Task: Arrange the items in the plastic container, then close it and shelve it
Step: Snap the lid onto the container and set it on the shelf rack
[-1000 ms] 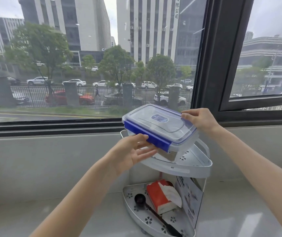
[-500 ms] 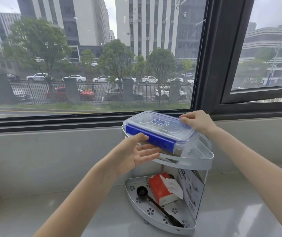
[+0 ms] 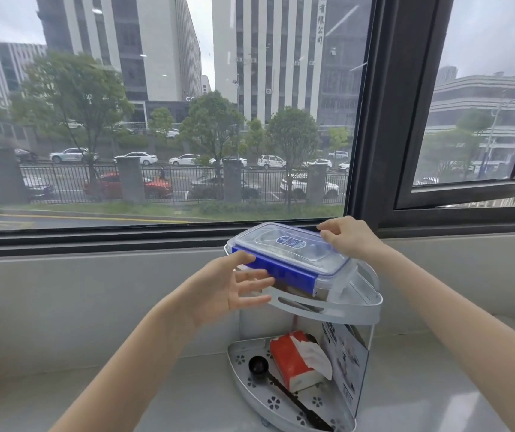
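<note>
Grey tabletop [image 3: 187, 400] runs beneath a wide window [image 3: 162, 120] with a dark frame; beyond the glass are tall buildings, trees, a fence and parked cars. On the tabletop stands a white two-tier corner shelf [image 3: 343, 310]. The plastic container [image 3: 293, 260], clear with a closed lid and a blue clip, sits on the upper tier; its contents are hard to make out. The left hand [image 3: 228, 288] has its fingers spread wide and nearly straight against the blue clip side. The right hand [image 3: 346, 236] curls its fingers over the lid's far corner. Below both hands, on the lower tier, lie a red tissue pack [image 3: 296, 360] and a black spoon [image 3: 281, 388]. A brown object at the left edge is cut off.
</note>
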Motion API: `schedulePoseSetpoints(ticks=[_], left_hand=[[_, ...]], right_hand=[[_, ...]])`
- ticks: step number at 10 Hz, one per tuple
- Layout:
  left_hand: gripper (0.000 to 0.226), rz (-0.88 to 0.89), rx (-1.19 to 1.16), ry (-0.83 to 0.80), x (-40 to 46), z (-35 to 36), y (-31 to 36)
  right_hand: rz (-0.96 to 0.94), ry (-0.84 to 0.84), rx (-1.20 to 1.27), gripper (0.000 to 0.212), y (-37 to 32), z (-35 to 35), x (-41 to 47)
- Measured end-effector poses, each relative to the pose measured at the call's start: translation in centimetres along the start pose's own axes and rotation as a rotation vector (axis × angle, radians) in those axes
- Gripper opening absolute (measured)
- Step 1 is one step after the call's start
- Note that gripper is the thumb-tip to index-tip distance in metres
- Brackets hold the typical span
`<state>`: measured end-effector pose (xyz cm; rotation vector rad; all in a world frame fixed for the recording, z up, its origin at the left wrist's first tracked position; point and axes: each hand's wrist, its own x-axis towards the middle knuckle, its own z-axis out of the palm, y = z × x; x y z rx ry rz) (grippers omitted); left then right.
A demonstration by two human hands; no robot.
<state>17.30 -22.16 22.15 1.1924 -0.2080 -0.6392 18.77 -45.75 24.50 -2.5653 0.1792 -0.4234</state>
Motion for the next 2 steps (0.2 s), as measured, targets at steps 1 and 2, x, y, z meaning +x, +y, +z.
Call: schedulePoseSetpoints(ticks=[1, 2], left_hand=[[0.010, 0.062, 0.094, 0.067, -2.0, 0.1, 2.2], [0.011, 0.162, 0.191, 0.148, -3.0, 0.1, 3.5]], right_hand=[[-0.055, -0.006, -0.060, 0.037, -2.7, -1.1, -1.0], [-0.097, 0.038, -0.086, 0.038, -4.6, -1.9, -1.5]])
